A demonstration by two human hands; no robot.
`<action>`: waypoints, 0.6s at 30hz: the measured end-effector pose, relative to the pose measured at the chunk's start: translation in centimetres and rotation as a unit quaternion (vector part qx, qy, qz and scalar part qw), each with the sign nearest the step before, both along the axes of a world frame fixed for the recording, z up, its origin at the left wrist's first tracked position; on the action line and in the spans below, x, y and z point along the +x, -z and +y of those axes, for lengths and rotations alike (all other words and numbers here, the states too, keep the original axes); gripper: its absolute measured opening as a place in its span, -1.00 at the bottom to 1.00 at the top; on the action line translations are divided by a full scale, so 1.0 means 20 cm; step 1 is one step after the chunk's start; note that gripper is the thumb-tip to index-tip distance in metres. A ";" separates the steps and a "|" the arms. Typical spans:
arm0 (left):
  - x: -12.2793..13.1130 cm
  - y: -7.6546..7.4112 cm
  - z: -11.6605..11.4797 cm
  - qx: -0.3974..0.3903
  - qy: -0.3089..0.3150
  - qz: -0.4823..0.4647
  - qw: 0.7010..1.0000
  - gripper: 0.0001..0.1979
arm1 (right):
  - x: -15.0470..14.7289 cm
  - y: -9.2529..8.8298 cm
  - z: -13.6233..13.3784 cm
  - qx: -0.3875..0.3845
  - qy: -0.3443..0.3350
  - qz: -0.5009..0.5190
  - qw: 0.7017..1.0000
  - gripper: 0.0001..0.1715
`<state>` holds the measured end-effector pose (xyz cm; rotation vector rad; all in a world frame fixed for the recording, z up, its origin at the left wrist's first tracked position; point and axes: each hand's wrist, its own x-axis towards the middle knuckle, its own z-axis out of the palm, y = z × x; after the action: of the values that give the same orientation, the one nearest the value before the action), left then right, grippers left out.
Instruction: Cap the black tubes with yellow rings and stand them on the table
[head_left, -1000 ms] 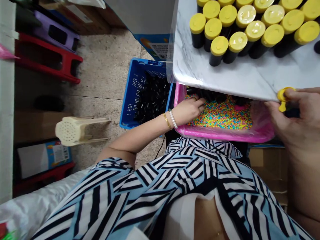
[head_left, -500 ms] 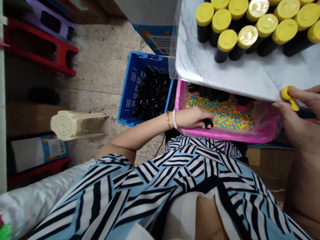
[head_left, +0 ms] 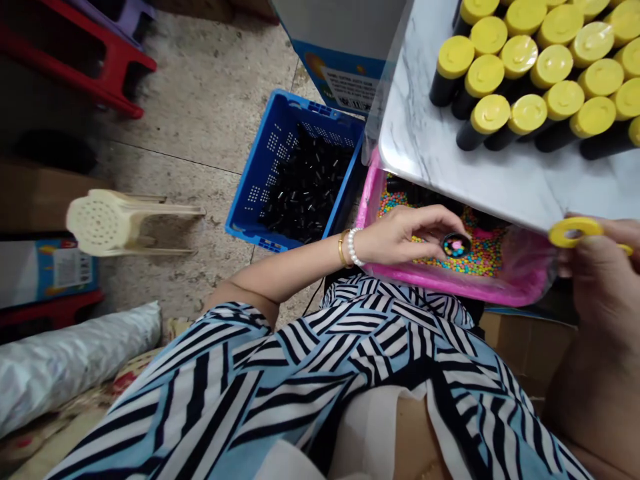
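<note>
My left hand is closed round a small black tube, its open mouth facing up and coloured beads showing inside. Below it lies a pink tray, lined with clear plastic and holding many small multicoloured beads. Several black tubes lie at the tray's far side, partly under the table edge. At the right, my right hand pinches a yellow cap by its edge, with its ring-like side showing. The cap is apart from the tube.
On the marbled white table stand many black tubes with yellow caps. A blue crate full of black tubes sits on the floor. Left of it are a cream stool, a red stool and boxes.
My left hand has lifted the black tube out of the beads, its mouth now turned up. My right hand has turned the yellow cap. The whole view has shifted somewhat.
</note>
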<state>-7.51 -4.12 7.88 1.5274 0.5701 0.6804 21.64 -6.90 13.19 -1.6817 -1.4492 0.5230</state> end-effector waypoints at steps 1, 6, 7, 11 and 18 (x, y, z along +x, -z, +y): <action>0.02 -0.04 0.00 0.034 -0.015 0.000 0.999 -0.59 | -0.05 -0.01 -0.01 -0.040 -0.005 0.085 0.996 -0.63; 0.19 -0.19 0.08 0.240 -0.108 0.105 0.959 -0.65 | -0.13 -0.06 0.05 -0.034 -0.028 0.306 0.951 -0.74; 0.23 -0.20 0.10 0.263 -0.135 0.136 0.946 -0.66 | -0.12 -0.07 0.07 -0.037 -0.030 0.314 0.948 -0.74; 0.35 -0.19 0.18 0.309 -0.192 0.226 0.904 -0.69 | -0.13 -0.09 0.12 -0.096 -0.025 0.300 0.949 -0.72; 0.38 -0.16 0.20 0.329 -0.197 0.185 0.905 -0.77 | -0.17 -0.09 0.19 -0.114 -0.041 0.256 0.959 -0.70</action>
<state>0.02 -0.18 10.98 2.2324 1.0258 0.9601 18.26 -3.13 14.98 -1.5063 -1.1081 1.1170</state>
